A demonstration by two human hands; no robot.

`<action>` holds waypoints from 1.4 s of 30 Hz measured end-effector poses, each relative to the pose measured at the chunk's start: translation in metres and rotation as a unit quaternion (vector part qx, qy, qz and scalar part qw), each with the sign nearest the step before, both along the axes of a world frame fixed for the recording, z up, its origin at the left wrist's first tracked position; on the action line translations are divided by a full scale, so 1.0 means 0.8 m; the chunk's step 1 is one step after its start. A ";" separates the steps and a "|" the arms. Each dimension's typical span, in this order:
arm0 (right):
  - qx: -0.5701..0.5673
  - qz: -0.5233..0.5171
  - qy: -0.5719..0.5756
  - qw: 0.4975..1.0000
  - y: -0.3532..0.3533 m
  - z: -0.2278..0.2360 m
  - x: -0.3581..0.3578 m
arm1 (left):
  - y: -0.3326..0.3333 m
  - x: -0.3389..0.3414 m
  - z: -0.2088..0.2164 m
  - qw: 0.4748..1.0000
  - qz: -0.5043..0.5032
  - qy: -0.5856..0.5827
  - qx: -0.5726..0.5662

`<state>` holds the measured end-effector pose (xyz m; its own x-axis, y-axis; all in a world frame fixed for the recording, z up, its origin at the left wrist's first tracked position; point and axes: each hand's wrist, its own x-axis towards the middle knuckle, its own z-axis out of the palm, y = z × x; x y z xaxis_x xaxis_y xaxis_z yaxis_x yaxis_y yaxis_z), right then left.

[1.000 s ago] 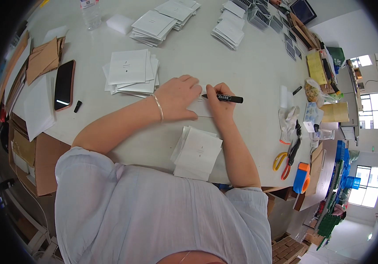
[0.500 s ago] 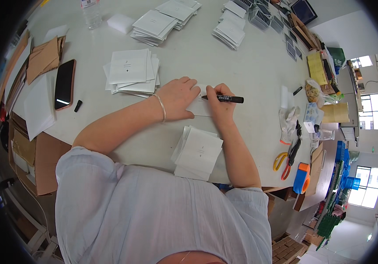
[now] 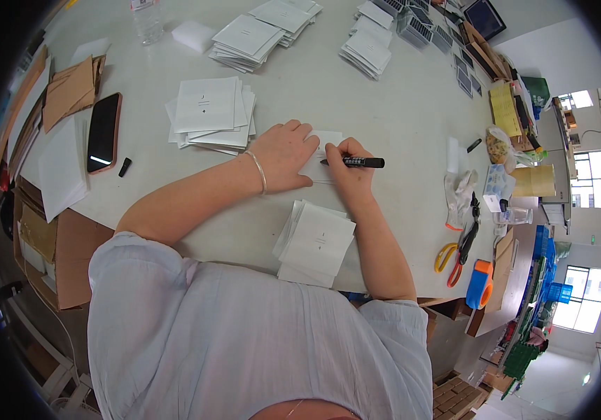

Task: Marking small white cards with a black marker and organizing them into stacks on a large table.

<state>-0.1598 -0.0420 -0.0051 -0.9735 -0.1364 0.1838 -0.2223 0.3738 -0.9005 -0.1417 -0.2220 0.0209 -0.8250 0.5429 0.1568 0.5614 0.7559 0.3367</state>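
Note:
A white card [image 3: 320, 176] lies flat on the table in front of me, partly covered by both hands. My left hand [image 3: 283, 154] rests palm down on its left edge, fingers stretched out. In my right hand [image 3: 353, 173] is a black marker pen [image 3: 365, 162], gripped between thumb and fingers with its tip at the card's surface. Between my forearms and close to my body sits a loose pile of white printed cards [image 3: 316, 241]. Beyond my left wrist is another stack of similar cards [image 3: 208, 105].
More card stacks [image 3: 248, 35] stand at the far side. On the left are a phone [image 3: 104, 133], a small black cap [image 3: 125, 167], cardboard pieces [image 3: 69, 94] and a plastic bottle [image 3: 148, 26]. Rightward lie a glove [image 3: 458, 196], a black-and-orange hand tool [image 3: 467, 241] and an orange-and-blue ring-shaped object [image 3: 479, 283].
The marker's tip has shifted slightly toward my body along the card, and my right hand has moved with it. My left hand stays nearly in place.

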 end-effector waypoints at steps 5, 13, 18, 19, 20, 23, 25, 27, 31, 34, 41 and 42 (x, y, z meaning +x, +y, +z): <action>-0.012 -0.016 0.009 1.000 0.002 -0.003 -0.002 | 0.001 -0.001 -0.002 1.000 -0.002 0.008 0.004; -0.075 -0.021 0.014 0.997 0.009 0.005 0.001 | -0.001 0.001 0.006 0.999 0.003 -0.045 0.015; -0.291 -0.153 -0.049 0.943 0.019 0.011 -0.011 | -0.009 0.008 0.045 0.998 -0.024 -0.059 0.029; -0.302 -0.182 -0.058 0.934 0.019 0.011 -0.013 | -0.009 0.016 0.048 0.998 -0.025 -0.059 0.028; -0.302 -0.182 -0.059 0.934 0.018 0.012 -0.014 | -0.008 0.026 0.050 0.993 -0.097 -0.055 0.044; -0.211 -0.084 -0.080 0.971 0.012 0.013 -0.010 | -0.002 0.048 0.063 0.971 -0.213 -0.095 0.053; -0.155 -0.059 -0.046 0.985 0.010 0.005 -0.011 | 0.001 0.047 0.059 0.955 -0.258 -0.139 0.047; -0.065 -0.028 0.003 0.997 0.005 -0.001 -0.014 | -0.001 0.029 0.046 0.968 -0.205 -0.073 0.128; -0.050 -0.025 -0.011 0.998 -0.002 0.000 -0.013 | -0.004 0.001 0.005 0.998 -0.029 0.037 0.041; -0.006 -0.036 -0.006 0.999 -0.003 -0.001 -0.012 | -0.003 -0.001 0.001 0.999 -0.034 0.001 0.019; 0.018 -0.029 0.002 0.999 -0.006 0.000 -0.011 | -0.003 -0.002 0.000 0.999 -0.038 -0.014 0.006; 0.022 -0.026 0.006 0.999 -0.007 0.001 -0.010 | -0.003 -0.001 0.000 0.999 -0.040 -0.016 0.006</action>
